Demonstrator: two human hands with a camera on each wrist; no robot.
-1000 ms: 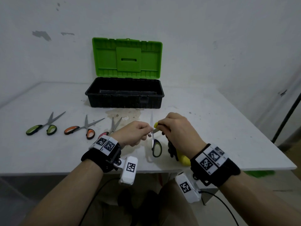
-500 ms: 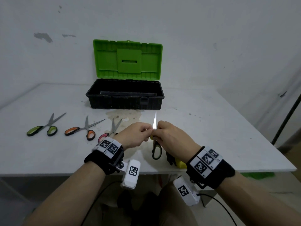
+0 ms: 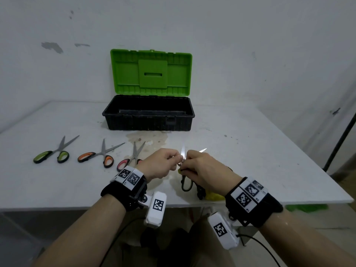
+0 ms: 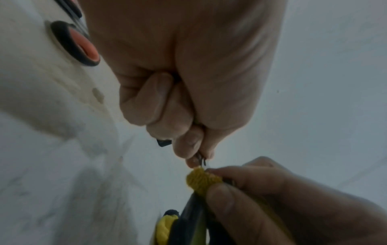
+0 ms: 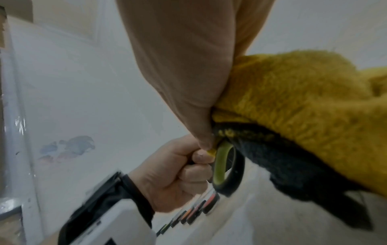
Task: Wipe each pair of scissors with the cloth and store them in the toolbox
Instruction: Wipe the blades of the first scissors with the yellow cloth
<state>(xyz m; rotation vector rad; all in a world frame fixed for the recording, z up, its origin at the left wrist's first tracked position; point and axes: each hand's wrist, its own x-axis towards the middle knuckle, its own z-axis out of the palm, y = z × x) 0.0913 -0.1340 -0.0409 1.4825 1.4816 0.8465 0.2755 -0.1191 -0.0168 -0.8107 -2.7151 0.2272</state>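
Observation:
A pair of scissors with dark olive-lined handles (image 3: 186,185) hangs over the table's front edge, its two blades (image 3: 183,152) spread apart and pointing up. My left hand (image 3: 176,163) pinches the metal near the pivot, which shows as a dark sliver (image 4: 202,161) between fingertip and thumb. My right hand (image 3: 189,166) grips the yellow cloth (image 5: 293,102), bunched against the scissors just below the pivot. One handle loop (image 5: 227,167) hangs under the cloth. The black toolbox (image 3: 148,123) stands with its green lid (image 3: 152,71) raised at the back.
Three more pairs lie in a row on the white table (image 3: 250,151) left of my hands: green-handled (image 3: 51,156), orange-handled (image 3: 100,157) and pink-handled (image 3: 131,159). A brown stain (image 3: 146,138) marks the table before the toolbox. A dark pole (image 3: 339,143) leans at the right.
The scissors' blades have spread apart, where a single upright blade showed before. My right hand with the cloth has slid down towards the pivot. Both hands sit slightly closer to me.

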